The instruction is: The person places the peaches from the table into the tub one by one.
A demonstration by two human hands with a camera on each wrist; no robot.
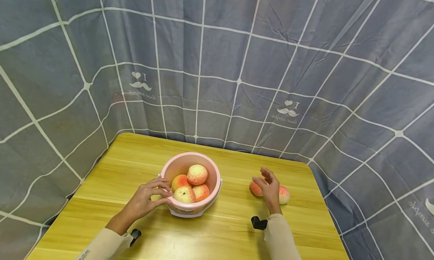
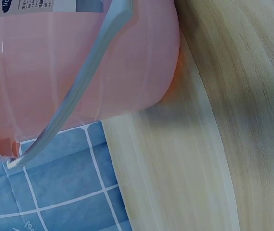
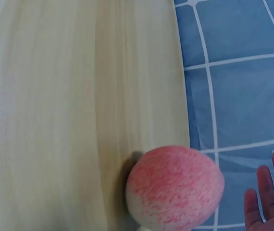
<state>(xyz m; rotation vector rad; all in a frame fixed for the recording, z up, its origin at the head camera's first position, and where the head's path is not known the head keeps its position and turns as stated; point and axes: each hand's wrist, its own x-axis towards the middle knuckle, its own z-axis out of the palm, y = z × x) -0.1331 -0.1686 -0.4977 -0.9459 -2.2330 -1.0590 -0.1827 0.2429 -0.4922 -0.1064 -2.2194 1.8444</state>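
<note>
A pink bucket [image 1: 174, 169] stands on the table, holding several yellow-and-red peaches [image 1: 197, 174]. My left hand [image 1: 145, 199] grips its left rim, fingers over the edge and thumb on the near side. The left wrist view shows the bucket's outer wall [image 2: 127, 72] and its pale handle [image 2: 74, 98] hanging down. To the right, my right hand [image 1: 270, 190] is held over two more peaches, fingers extended and nothing in its grasp. One peach [image 1: 255, 189] shows left of that hand, the other peach [image 1: 284, 195] right of it. A pinkish peach [image 3: 175, 187] fills the lower right wrist view.
The yellow wood-grain table [image 1: 234, 222] has rounded far corners. Behind it and along both sides hangs a grey-blue curtain [image 1: 217, 90] with white grid lines. Black wrist mounts [image 1: 259, 223] sit by both sleeves.
</note>
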